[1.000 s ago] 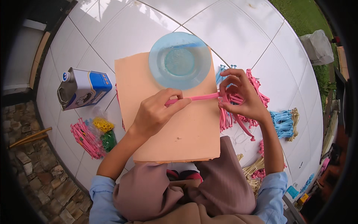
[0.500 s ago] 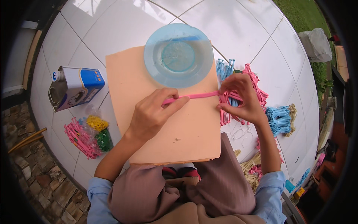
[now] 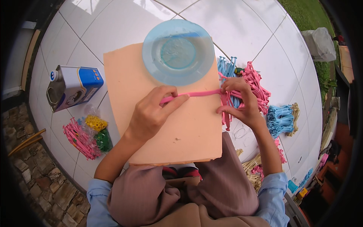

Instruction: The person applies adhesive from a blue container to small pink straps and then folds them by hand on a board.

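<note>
My left hand (image 3: 149,109) pinches a narrow pink strap (image 3: 202,92) between thumb and fingers, above a peach-coloured board (image 3: 177,125) that rests on my lap. From there the strap runs almost straight to the right, its far end meeting the fingertips of my right hand (image 3: 242,99). That hand is curved, with its thumb well apart from the fingers. Under and behind it lies a heap of pink straps (image 3: 257,83), with light blue straps (image 3: 227,66) beside them. A translucent blue plate (image 3: 151,56) holding clear liquid sits on the board's far edge.
On the left stand a metal can (image 3: 75,87) and bags of yellow pieces (image 3: 95,123) and green pieces (image 3: 103,140), beside a pink strap bundle (image 3: 80,138). At right lie a blue bundle (image 3: 280,121) and beige strands (image 3: 253,170). White tiles (image 3: 242,26) surround everything.
The whole view has shifted slightly, moving most things a little up and left. Both hands keep nearly the same pose on the strap; the right fingers have shifted slightly.
</note>
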